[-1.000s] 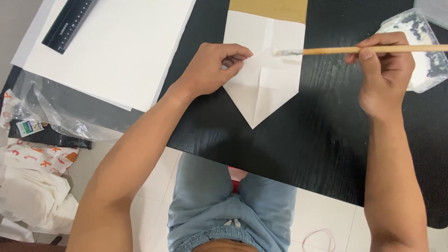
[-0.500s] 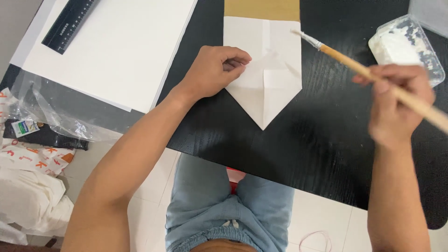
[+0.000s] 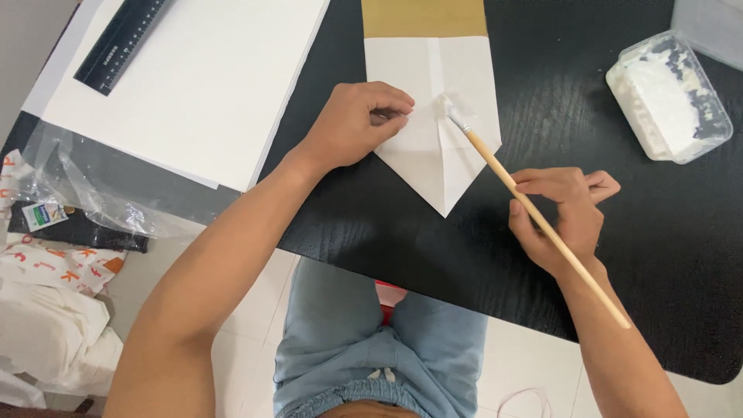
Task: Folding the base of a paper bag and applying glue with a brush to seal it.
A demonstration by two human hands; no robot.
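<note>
A white folded paper (image 3: 433, 155) with a pointed lower end lies on the black table (image 3: 371, 224); its far end is gold-brown (image 3: 422, 17). My left hand (image 3: 357, 124) presses on the paper's left side with curled fingers. My right hand (image 3: 561, 217) grips a long wooden paintbrush (image 3: 534, 215) near its middle. The brush's white-coated tip (image 3: 450, 108) touches the paper just right of my left fingers.
A clear plastic tub of white paste (image 3: 667, 97) stands at the right. Large white sheets (image 3: 201, 77) with a black ruler (image 3: 122, 42) lie at the upper left. Crumpled clear plastic (image 3: 85, 197) and bags (image 3: 54, 294) sit past the table's left edge.
My right hand has swung the brush down from above the tub to the paper, so its tip now rests on the fold. My left hand has stayed on the paper.
</note>
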